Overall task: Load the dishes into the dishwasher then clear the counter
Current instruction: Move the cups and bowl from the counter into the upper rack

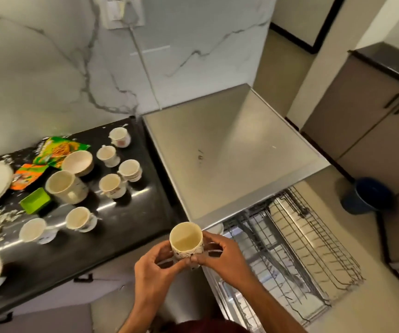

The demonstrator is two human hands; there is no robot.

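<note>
STEP: loading dishes, early | HANDS: left hand point(154, 265) and right hand point(220, 254) both curled around one patterned cup point(186, 241), upright, between table point(78, 255) and pulled-out dishwasher rack point(296, 251) | NEXT: probably invert cup, seat in rack; more cups remain on the table.

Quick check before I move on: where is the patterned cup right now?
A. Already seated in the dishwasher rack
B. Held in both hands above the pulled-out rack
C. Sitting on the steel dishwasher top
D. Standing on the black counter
B: the left hand and right hand both grip the cup upright, off the counter, beside the empty rack.
</note>
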